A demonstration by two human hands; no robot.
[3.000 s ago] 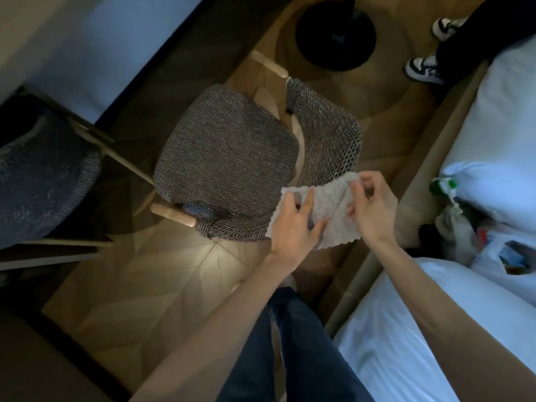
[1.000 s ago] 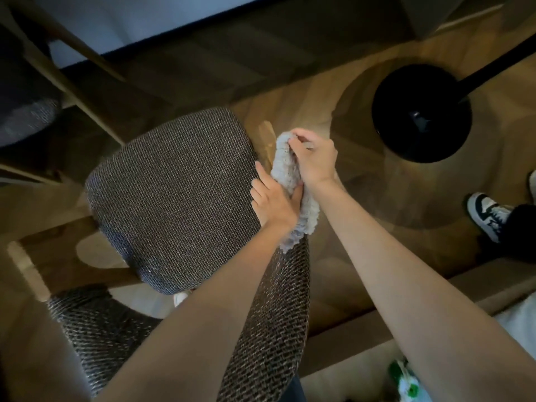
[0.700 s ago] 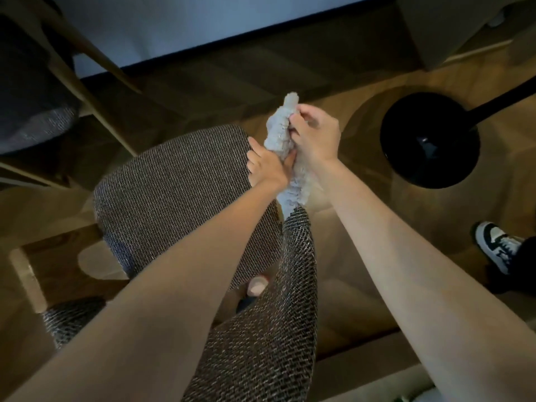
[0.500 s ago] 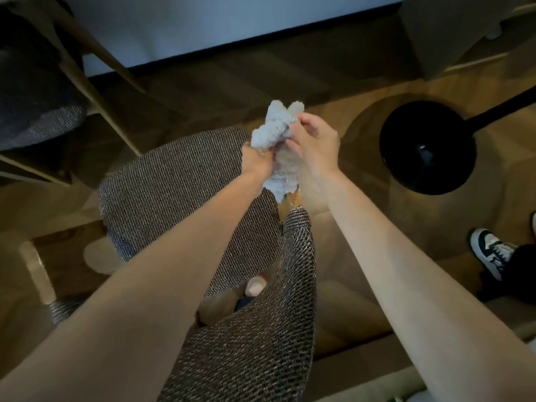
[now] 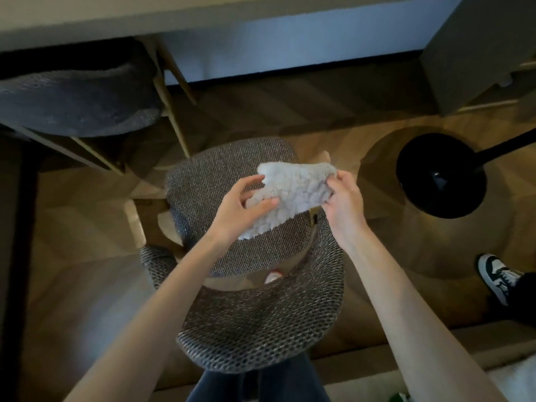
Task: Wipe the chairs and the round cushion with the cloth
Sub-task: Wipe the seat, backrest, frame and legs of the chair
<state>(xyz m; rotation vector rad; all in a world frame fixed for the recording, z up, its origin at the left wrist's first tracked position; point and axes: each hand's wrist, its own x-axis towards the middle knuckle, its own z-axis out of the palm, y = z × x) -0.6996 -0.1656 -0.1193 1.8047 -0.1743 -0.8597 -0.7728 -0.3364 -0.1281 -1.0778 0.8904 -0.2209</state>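
Observation:
A fluffy pale grey cloth point(image 5: 293, 195) is spread out in the air above the seat of a grey woven chair point(image 5: 208, 187). My left hand point(image 5: 240, 207) pinches its left side between thumb and fingers. My right hand point(image 5: 343, 198) grips its right edge. The chair's curved backrest point(image 5: 261, 323) is directly below me, near my legs. A second chair with a dark grey seat point(image 5: 78, 100) stands at the upper left, tucked under a table.
A black round lamp base point(image 5: 441, 175) with its pole stands on the wood floor at the right. Another person's sneaker point(image 5: 496, 274) is at the right edge. A wall with a dark skirting runs along the top. A grey cabinet point(image 5: 470, 50) sits top right.
The cloth was bunched up between both hands over the chair's edge; now it is pulled open flat. My view has shifted so that I stand behind the backrest.

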